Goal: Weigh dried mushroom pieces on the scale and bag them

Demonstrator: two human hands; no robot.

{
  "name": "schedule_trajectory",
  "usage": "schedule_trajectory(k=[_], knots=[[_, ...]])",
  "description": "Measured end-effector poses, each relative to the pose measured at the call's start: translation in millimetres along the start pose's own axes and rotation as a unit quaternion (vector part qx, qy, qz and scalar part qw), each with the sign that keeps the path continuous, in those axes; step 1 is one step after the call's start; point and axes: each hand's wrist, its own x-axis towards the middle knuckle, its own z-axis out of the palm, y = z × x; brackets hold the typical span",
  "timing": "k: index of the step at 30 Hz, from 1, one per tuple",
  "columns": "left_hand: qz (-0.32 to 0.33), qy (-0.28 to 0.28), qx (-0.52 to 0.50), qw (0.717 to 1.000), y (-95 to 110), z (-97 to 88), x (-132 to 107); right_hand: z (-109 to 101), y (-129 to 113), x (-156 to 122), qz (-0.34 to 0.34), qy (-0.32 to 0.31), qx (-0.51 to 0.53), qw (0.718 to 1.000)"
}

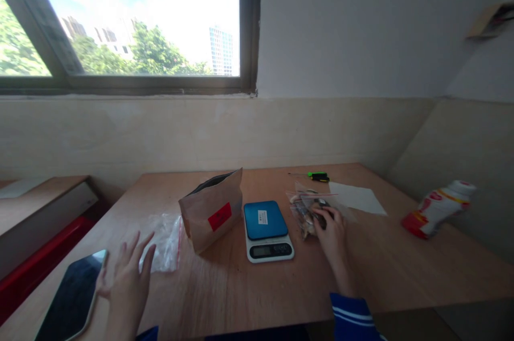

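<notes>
My right hand (332,227) is closed at the right side of a clear zip bag (304,206) filled with brown, dried-looking pieces. Its curled fingers press on the bag by a dark piece; whether they also pinch that piece is hidden. My left hand (130,271) is raised with its fingers spread and holds nothing. It hovers between a dark-screened phone (74,293) and some flat, clear plastic bags (165,244). In the middle stands a kitchen scale (268,231) with a blue top bearing a white label. Left of it, a brown paper pouch (209,212) with a red label stands upright, its top open.
At the back lies a green and black screwdriver (317,175), near a white paper sheet (357,197). A white and red bottle (437,210) is at the right. Wall and window border the wooden table (225,293) behind; another table (44,218) stands left.
</notes>
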Motion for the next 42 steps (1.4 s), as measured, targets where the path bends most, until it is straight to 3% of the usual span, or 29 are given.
schedule_trajectory(k=[3, 7, 11, 14, 16, 19, 23, 25, 29, 31, 32, 34, 36, 39, 42], knots=[[0.043, -0.025, -0.099, 0.994, 15.6, -6.3, -20.4, -8.2, 6.0, -0.4, 0.004, 0.030, 0.103, 0.994], [-0.021, -0.107, -0.208, 0.972, 44.6, -3.3, -50.2, -44.7, -5.8, -8.1, 0.084, 0.098, 0.177, 0.976], [0.055, -0.203, -0.304, 0.929, 80.7, -1.7, -70.5, -93.7, -46.7, -20.7, 0.217, 0.213, 0.210, 0.929], [0.086, -0.268, -0.349, 0.894, 111.2, -2.9, -81.0, -115.0, -83.1, -26.8, 0.258, 0.230, 0.285, 0.894], [0.102, -0.303, -0.371, 0.872, 131.1, -2.0, -87.6, -117.3, -102.7, -29.4, 0.271, 0.180, 0.345, 0.880], [0.127, -0.348, -0.393, 0.841, 153.5, 4.3, -96.6, -109.2, -123.2, -33.9, 0.272, 0.047, 0.430, 0.859], [0.077, -0.394, -0.419, 0.815, 160.8, 15.6, -104.7, -93.9, -137.2, -42.7, 0.262, -0.066, 0.479, 0.836], [0.035, -0.409, -0.441, 0.798, 158.0, 18.7, -106.6, -86.0, -138.9, -47.0, 0.255, -0.071, 0.472, 0.841], [-0.007, -0.397, -0.488, 0.778, 153.4, 19.8, -107.2, -74.1, -139.0, -54.0, 0.212, -0.014, 0.395, 0.894], [-0.023, -0.386, -0.505, 0.772, 152.9, 20.7, -107.6, -75.1, -142.6, -57.0, 0.170, -0.058, 0.386, 0.905], [-0.032, -0.380, -0.513, 0.769, 152.8, 21.4, -107.9, -77.7, -146.0, -58.3, 0.144, -0.114, 0.400, 0.898], [-0.047, -0.350, -0.525, 0.775, 152.4, 23.0, -108.9, -85.3, -154.7, -60.6, 0.097, -0.251, 0.439, 0.857], [-0.062, -0.303, -0.532, 0.788, 151.3, 23.9, -109.8, -92.6, -163.8, -62.2, 0.073, -0.346, 0.458, 0.816], [-0.069, -0.255, -0.524, 0.809, 149.1, 22.3, -109.8, -96.8, -173.3, -63.1, 0.059, -0.379, 0.449, 0.807], [-0.040, -0.247, -0.482, 0.840, 147.5, 18.2, -108.3, -94.5, -177.7, -62.6, 0.036, -0.390, 0.443, 0.806]])
